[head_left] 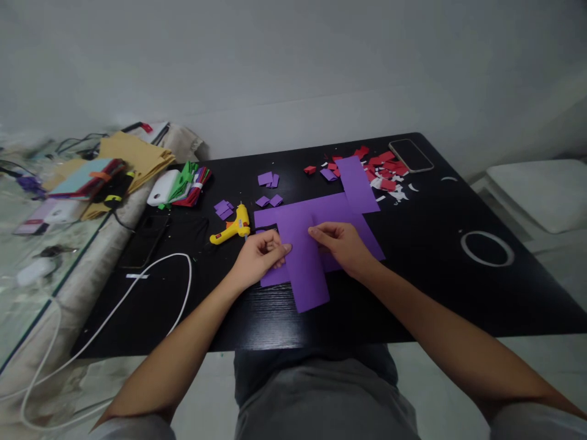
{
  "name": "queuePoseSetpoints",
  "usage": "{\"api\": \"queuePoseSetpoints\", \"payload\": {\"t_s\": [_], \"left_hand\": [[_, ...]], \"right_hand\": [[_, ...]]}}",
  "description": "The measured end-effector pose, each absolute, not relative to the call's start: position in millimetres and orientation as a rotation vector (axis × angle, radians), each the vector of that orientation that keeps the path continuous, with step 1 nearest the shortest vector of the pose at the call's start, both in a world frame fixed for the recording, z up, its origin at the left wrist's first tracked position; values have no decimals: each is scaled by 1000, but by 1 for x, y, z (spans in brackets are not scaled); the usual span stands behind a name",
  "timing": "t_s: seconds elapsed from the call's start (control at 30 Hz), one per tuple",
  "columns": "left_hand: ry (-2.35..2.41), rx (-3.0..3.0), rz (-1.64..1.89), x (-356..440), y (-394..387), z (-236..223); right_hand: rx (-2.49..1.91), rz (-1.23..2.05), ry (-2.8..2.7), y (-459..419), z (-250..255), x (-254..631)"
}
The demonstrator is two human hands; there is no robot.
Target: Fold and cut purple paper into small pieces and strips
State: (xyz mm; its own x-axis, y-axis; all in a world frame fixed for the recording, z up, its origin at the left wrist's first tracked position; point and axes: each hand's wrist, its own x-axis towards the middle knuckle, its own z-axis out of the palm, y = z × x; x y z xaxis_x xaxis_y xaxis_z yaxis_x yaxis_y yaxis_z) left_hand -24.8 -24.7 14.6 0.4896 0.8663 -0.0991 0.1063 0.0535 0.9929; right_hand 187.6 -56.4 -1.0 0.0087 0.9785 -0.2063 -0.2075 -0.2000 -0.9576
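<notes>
Between my two hands is a purple paper strip, held lengthwise over the table's front part. My left hand pinches its left edge with the thumb on top. On the other side, my right hand is closed at the strip's right edge, thumb and forefinger together. Beneath the strip lies a larger purple sheet, partly covered by it and by my hands. Another purple strip rests across that sheet's far right part. Just beyond my left hand lies a yellow glue gun.
Small purple pieces sit in groups at the back. Red and white scraps lie back right beside a phone. A white ring is at right. A white cable, dark phone and coloured paper bundles are at left.
</notes>
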Motion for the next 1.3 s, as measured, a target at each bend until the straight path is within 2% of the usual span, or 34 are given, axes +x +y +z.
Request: {"api": "queuePoseSetpoints", "payload": {"t_s": [0.23,0.57,1.03,1.3], "left_hand": [[942,1247,937,-25,-24,15],[999,1331,790,-26,-24,11],[983,1245,893,-29,-16,11],[927,1277,854,-23,-24,10]], "right_hand": [[-1194,1420,-1252,-63,-1,181],[-1223,1258,-1557,-69,-8,174],[-1197,1348,-1561,-67,-7,175],[-1184,1271,-1558,-67,-6,174]]}}
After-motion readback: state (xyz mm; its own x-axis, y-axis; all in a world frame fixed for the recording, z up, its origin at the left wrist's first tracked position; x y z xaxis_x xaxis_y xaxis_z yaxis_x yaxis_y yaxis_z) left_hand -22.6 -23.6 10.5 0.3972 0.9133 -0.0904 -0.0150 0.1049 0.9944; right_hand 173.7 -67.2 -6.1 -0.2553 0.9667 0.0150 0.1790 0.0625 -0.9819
